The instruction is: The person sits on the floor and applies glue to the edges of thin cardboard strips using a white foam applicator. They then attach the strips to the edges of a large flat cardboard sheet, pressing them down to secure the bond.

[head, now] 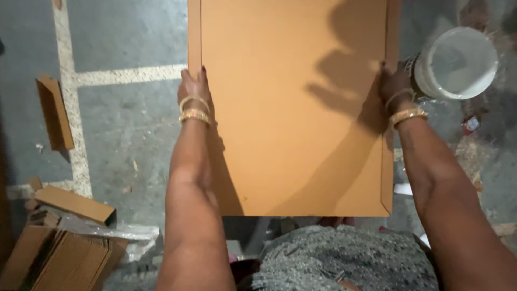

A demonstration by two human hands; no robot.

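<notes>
Gripping one cardboard sheet (293, 108), left hand (194, 89), right hand (393, 83).

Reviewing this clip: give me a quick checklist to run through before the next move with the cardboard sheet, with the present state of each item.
1. Left hand grips the left edge of the cardboard sheet: ok.
2. Right hand grips the right edge: ok.
3. Sheet flat, no visible tear: ok; its top edge is out of frame, cannot tell.
4. Folded flap along the right edge lies flat: ok.
5. White bucket stands close beside the right hand: not ok, it crowds that side.
6. Floor under the sheet: hidden, cannot tell.
</notes>
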